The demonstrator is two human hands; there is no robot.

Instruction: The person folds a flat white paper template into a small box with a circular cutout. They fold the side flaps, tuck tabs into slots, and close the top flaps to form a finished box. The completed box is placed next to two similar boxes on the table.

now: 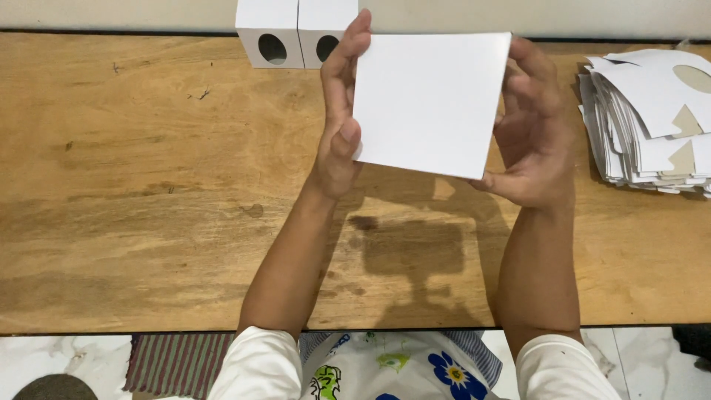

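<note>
Both hands [437,118] gripping plain white square cardboard piece [429,100], held above wooden table [148,185]

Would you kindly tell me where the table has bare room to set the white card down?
Free: the wooden table left of the left hand, below the two white boxes. Crowded: the right edge, with the stack of flat cutouts beside the right hand.

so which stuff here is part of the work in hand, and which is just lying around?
In hand:
- white card box, held off the table between left hand and right hand
- stack of flat white blanks
- two folded white boxes with oval holes

Lying about:
- striped mat on the floor
- wooden table, only the support
</note>
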